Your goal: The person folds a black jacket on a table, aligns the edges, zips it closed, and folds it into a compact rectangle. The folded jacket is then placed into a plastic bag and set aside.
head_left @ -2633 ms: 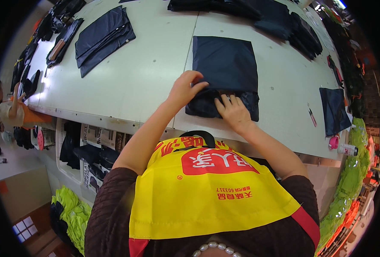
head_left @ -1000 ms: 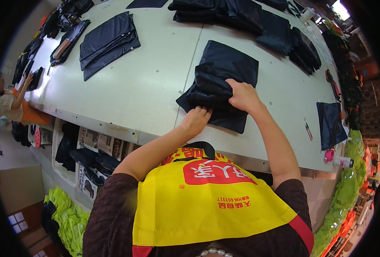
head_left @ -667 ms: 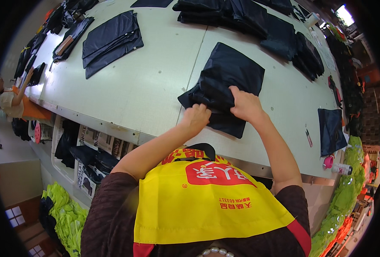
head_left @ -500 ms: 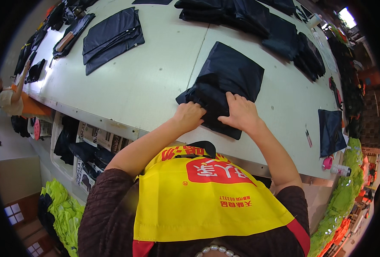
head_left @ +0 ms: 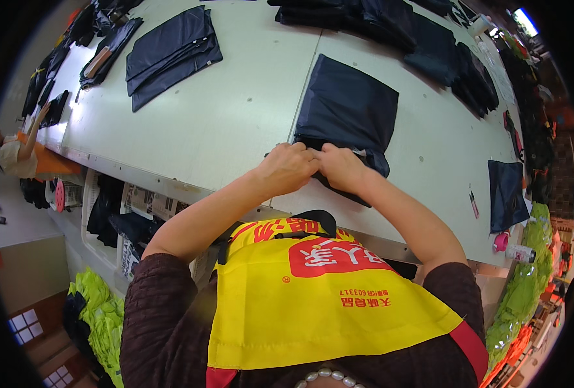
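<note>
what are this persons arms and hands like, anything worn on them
Both forearms are bare, and the left hand and right hand wear no gloves. Dark brown ribbed sleeves cover the upper arms, pushed up past the elbows, beside a yellow apron with red trim.

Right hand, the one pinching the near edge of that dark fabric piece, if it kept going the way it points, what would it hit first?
The right hand points left, knuckles toward the left hand, which already touches it. So it would likely meet the left hand's fingers first, over the dark fabric piece.
</note>
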Demonstrator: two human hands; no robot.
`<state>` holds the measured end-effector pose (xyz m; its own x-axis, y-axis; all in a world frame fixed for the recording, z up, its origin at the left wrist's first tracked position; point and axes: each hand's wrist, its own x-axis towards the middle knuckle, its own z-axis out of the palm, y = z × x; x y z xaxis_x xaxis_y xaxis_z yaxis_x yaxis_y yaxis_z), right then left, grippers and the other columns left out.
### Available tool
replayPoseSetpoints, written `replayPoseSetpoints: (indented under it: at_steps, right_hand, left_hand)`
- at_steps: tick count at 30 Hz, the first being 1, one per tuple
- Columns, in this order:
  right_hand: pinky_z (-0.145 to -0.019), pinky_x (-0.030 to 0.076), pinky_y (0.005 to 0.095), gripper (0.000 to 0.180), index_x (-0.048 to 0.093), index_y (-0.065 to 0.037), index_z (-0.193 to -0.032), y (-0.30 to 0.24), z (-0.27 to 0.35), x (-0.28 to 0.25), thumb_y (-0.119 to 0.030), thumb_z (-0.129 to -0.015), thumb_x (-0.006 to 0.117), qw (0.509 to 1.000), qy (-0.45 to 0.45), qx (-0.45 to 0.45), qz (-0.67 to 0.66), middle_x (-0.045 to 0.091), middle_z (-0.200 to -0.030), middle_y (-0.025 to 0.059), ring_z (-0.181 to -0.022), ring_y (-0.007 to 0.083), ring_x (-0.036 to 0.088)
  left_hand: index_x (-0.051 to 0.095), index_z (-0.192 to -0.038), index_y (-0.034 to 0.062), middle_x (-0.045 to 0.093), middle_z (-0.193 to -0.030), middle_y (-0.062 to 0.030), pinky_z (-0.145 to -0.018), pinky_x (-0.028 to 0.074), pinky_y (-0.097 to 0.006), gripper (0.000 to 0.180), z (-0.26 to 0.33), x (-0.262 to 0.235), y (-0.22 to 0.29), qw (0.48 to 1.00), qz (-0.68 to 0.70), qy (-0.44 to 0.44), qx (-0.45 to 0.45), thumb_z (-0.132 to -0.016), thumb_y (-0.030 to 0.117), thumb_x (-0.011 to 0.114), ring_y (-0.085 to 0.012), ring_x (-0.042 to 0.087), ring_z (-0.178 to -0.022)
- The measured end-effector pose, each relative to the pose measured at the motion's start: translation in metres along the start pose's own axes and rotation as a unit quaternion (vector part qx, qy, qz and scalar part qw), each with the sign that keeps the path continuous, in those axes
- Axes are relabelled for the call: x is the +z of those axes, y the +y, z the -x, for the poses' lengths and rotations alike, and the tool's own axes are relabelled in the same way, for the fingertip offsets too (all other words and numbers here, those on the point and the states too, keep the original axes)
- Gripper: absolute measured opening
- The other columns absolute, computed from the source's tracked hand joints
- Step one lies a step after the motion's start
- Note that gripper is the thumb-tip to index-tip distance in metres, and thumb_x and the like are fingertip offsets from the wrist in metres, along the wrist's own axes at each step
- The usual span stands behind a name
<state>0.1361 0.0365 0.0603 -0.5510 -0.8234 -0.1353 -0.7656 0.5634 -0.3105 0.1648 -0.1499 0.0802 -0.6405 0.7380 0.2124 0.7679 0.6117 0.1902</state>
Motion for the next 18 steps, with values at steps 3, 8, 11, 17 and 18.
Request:
replayPoseSetpoints:
  at_steps: [3, 8, 11, 17, 18]
  right_hand:
    - [-0.087, 0.046, 0.04, 0.05, 0.058, -0.016, -0.12, 0.023, -0.025, -0.001, -0.001, -0.073, 0.052, 0.983, -0.023, 0.05, -0.174, 0.061, -0.112, 0.0157, -0.106, 0.0313, 0.057]
    - [-0.096, 0.041, 0.0323, 0.06, 0.053, -0.007, -0.126, 0.03, -0.051, 0.006, 0.005, -0.068, 0.046, 0.961, -0.038, 0.038, -0.272, 0.058, -0.121, 0.0175, -0.114, 0.0313, 0.053]
    - [-0.096, 0.041, 0.0319, 0.059, 0.054, -0.007, -0.125, 0.029, -0.048, 0.002, 0.004, -0.068, 0.047, 0.942, -0.03, 0.055, -0.331, 0.059, -0.12, 0.017, -0.113, 0.0311, 0.054]
    - [-0.084, 0.048, 0.028, 0.041, 0.059, -0.005, -0.116, 0.012, 0.016, -0.072, -0.009, -0.075, 0.062, 0.887, 0.145, 0.047, -0.435, 0.064, -0.108, 0.0112, -0.096, 0.0175, 0.062]
    - [-0.083, 0.049, 0.0272, 0.036, 0.061, -0.004, -0.112, 0.023, 0.034, -0.084, -0.009, -0.077, 0.064, 0.898, 0.187, 0.06, -0.393, 0.065, -0.104, 0.0081, -0.096, 0.0149, 0.061]
  left_hand:
    - [0.063, -0.081, 0.0092, 0.064, -0.08, -0.0067, -0.061, 0.05, -0.037, 0.025, -0.013, 0.008, 0.019, 0.98, 0.038, -0.188, -0.055, -0.074, 0.032, 0.069, -0.0247, 0.064, -0.076]
    - [0.067, -0.086, 0.0084, 0.067, -0.085, -0.0119, -0.065, 0.052, -0.04, 0.018, -0.05, 0.083, 0.075, 0.971, 0.137, -0.153, -0.125, -0.077, 0.024, 0.063, -0.0281, 0.066, -0.079]
    - [0.066, -0.087, 0.0086, 0.066, -0.087, -0.0138, -0.064, 0.05, -0.042, 0.015, -0.068, 0.087, 0.097, 0.964, 0.217, -0.067, -0.139, -0.078, 0.019, 0.06, -0.0305, 0.064, -0.077]
    - [0.064, -0.09, 0.0056, 0.065, -0.084, -0.0139, -0.065, 0.05, -0.044, 0.018, -0.062, 0.065, 0.09, 0.961, 0.238, 0.019, -0.138, -0.083, 0.021, 0.058, -0.0336, 0.062, -0.074]
    - [0.064, -0.089, 0.0057, 0.064, -0.083, -0.0139, -0.065, 0.05, -0.043, 0.017, -0.062, 0.063, 0.091, 0.959, 0.245, 0.033, -0.141, -0.083, 0.02, 0.058, -0.0334, 0.063, -0.073]
